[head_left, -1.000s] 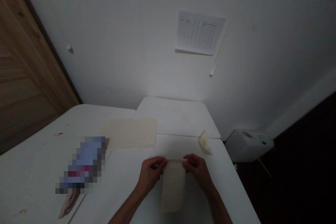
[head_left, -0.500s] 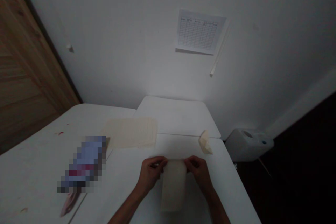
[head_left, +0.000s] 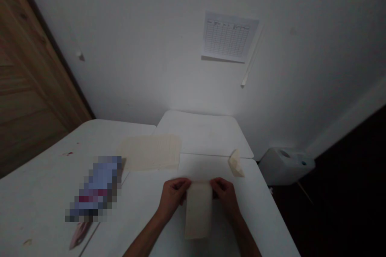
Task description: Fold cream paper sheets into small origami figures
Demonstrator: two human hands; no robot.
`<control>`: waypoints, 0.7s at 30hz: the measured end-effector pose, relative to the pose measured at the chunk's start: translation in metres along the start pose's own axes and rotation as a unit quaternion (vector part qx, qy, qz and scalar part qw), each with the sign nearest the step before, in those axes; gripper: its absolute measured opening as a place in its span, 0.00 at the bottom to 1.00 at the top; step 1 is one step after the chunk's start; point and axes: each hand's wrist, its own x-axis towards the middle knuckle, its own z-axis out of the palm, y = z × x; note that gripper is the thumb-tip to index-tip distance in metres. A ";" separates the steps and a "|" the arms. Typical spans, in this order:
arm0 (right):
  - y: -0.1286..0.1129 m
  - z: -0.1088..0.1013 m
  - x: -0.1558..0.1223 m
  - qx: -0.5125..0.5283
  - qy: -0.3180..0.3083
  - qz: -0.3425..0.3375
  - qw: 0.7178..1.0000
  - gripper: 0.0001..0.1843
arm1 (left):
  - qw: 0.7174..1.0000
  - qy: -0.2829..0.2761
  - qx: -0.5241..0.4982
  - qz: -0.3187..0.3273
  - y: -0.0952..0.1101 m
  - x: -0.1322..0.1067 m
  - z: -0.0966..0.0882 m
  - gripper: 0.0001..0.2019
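A narrow strip of cream paper (head_left: 199, 213) hangs between my two hands over the near part of the white table. My left hand (head_left: 173, 194) pinches its upper left corner between thumb and fingers. At the upper right corner, my right hand (head_left: 224, 192) grips it the same way. The paper's top edge looks folded or rolled over, though the dim light hides the detail. Beyond my right hand lies a small folded piece of cream paper (head_left: 236, 164). Flat sheets of cream paper (head_left: 152, 152) rest farther back on the left.
A blurred-out blue item (head_left: 99, 186) lies on the left of the table (head_left: 144, 192), with a pinkish object (head_left: 81, 233) below it. A printed chart (head_left: 227, 36) hangs on the wall. To the right, beyond the table edge, stands a whitish box-like container (head_left: 286, 166).
Both hands have moved slightly up and left with the paper strip, and its lower end sits a little higher. My grip on both corners is unchanged.
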 end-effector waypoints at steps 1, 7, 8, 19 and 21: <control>0.001 0.000 0.000 -0.003 -0.008 0.005 1.000 0.23 | 1.000 0.002 -0.001 0.000 0.000 0.000 -0.001 0.20; 0.003 -0.001 0.000 -0.064 -0.010 -0.017 0.998 0.24 | 1.000 0.010 0.004 0.004 -0.001 0.002 -0.004 0.20; 0.003 -0.001 0.000 -0.075 -0.004 -0.023 0.997 0.24 | 1.000 0.010 0.004 0.000 -0.001 0.002 -0.004 0.20; 0.001 -0.002 0.001 -0.143 0.055 -0.064 0.986 0.24 | 0.997 -0.055 0.037 -0.042 0.006 -0.002 0.002 0.24; 0.000 -0.003 0.001 -0.144 0.062 -0.068 0.985 0.24 | 0.995 -0.069 0.056 -0.047 0.005 -0.003 0.002 0.25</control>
